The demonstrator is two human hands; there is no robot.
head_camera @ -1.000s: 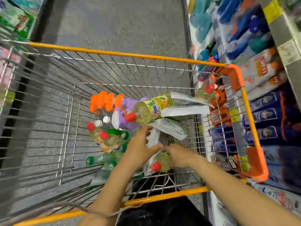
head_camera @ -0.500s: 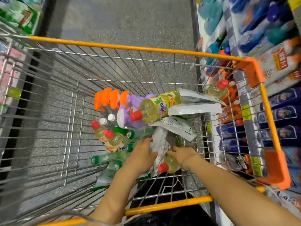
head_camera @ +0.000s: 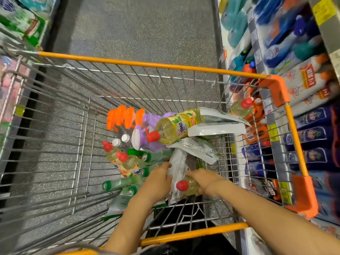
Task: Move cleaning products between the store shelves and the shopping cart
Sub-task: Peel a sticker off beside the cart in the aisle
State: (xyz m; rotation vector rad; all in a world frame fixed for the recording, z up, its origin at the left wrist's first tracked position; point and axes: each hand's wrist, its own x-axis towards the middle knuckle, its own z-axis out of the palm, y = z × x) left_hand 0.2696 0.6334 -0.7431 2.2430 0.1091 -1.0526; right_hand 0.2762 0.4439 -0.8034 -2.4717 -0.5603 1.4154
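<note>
Currently, at the shopping cart's (head_camera: 147, 64) near end: left hand (head_camera: 157, 181) rests straight-fingered against a white pouch (head_camera: 178, 170); right hand (head_camera: 205, 179) grips a red-capped yellow bottle (head_camera: 186, 186) touching that pouch.

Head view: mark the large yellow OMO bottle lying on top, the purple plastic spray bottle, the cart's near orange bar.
large yellow OMO bottle (head_camera: 181, 127), head view, on its label.
purple plastic spray bottle (head_camera: 149, 120), head view, on its purple body.
cart's near orange bar (head_camera: 193, 234), head view, middle of the bar.
</note>
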